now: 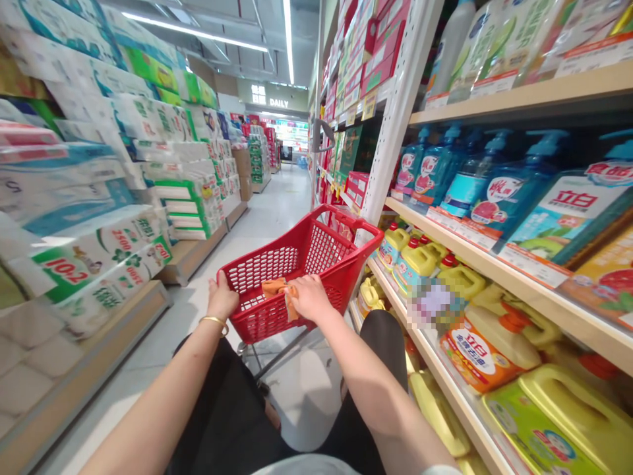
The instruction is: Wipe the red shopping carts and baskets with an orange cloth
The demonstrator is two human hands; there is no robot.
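A red plastic shopping cart (341, 290) with perforated basket walls stands at an angle in front of my knees. My left hand (221, 298) is closed around the near left corner of its rim, a gold-coloured bangle on the wrist. Over the near rim my right hand (310, 299) is closed on an orange cloth (275, 287). Part of that cloth hangs down the outside of the basket, and another part lies on the inner side. Metal legs show under the basket; most of the cart's lower frame is hidden.
Close on my right, shelves (494, 251) hold blue pump bottles (519, 185) and yellow detergent jugs (494, 343). To the left are stacked tissue packs (109, 264) on a low wooden platform (93, 376). The tiled aisle (281, 191) runs ahead between them.
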